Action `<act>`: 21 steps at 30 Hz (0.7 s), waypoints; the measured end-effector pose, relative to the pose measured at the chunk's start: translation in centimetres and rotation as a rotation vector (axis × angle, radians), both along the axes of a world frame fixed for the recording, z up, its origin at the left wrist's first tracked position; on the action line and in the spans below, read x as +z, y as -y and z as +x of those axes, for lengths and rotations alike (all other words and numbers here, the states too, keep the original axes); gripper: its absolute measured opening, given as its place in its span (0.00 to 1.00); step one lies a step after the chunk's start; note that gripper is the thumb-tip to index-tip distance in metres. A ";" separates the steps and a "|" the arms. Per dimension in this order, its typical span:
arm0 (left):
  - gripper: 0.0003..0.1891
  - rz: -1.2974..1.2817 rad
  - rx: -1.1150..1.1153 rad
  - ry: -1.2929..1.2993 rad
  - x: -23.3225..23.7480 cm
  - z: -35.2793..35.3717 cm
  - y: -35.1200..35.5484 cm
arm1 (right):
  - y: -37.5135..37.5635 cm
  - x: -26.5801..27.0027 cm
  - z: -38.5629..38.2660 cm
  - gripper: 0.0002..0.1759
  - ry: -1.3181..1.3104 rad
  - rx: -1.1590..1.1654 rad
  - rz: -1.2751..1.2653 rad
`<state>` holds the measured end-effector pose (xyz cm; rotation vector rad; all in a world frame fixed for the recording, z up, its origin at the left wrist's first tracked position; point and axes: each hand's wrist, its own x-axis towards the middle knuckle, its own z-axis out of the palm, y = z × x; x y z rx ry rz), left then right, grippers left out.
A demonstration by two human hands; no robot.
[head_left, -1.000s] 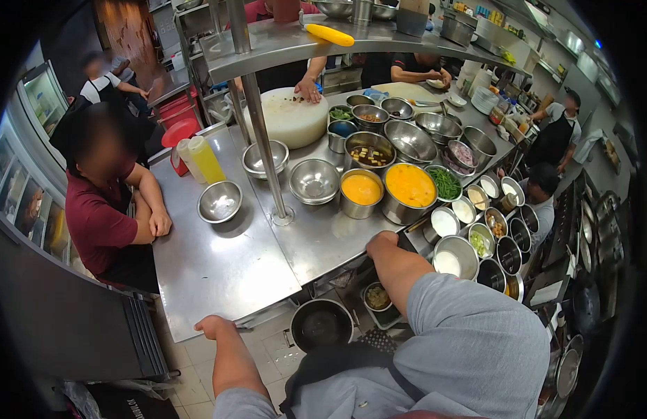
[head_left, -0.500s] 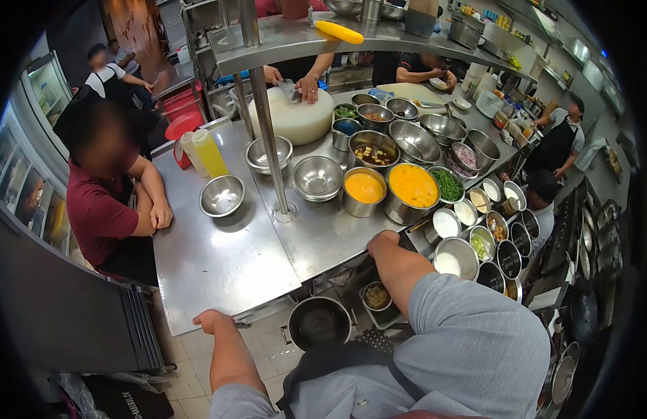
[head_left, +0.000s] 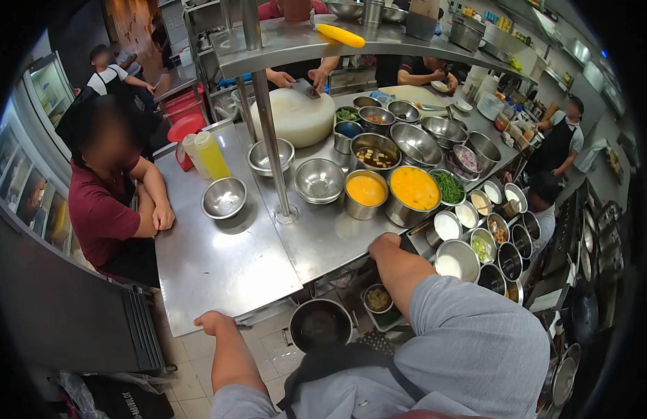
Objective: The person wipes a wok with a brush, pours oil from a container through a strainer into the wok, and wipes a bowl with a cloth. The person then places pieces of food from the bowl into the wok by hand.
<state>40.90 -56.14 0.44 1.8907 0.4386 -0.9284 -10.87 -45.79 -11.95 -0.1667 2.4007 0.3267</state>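
My left hand (head_left: 213,322) is closed on the front edge of a steel worktable (head_left: 226,279), near its left corner. My right hand (head_left: 384,244) is curled over the same edge further right, just in front of the steel pots. Nearest to it are a pot of orange-yellow liquid (head_left: 366,190) and a larger pot of beaten egg (head_left: 413,188), with a bowl of chopped green vegetables (head_left: 449,187) beside them. An empty steel bowl (head_left: 223,198) sits on the left tabletop, near two yellow squeeze bottles (head_left: 210,158).
A person in a maroon shirt (head_left: 107,195) leans on the table's left side. Across it, another person's hands hold a cleaver (head_left: 300,86) over a round white chopping block (head_left: 295,124). A metal post (head_left: 271,140) supports the overhead shelf (head_left: 295,52). A dark pot (head_left: 321,325) stands below the edge.
The person at the chopping block has lifted and turned the cleaver, spreading both hands apart. My own hands keep their places on the edge; the view has shifted very slightly.
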 end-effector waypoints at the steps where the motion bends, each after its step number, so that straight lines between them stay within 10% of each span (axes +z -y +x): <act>1: 0.41 -0.013 0.011 -0.019 0.0 0.0 0.0 | 0.0 -0.7 -0.4 0.18 0.000 0.000 -0.001; 10: 0.41 -0.019 -0.034 0.004 0.8 -0.3 -0.5 | -0.1 -0.8 -0.7 0.18 0.057 -0.101 -0.049; 21: 0.40 -0.011 -0.064 0.030 0.6 -0.2 -0.4 | -0.8 5.5 2.3 0.19 -0.017 0.507 0.128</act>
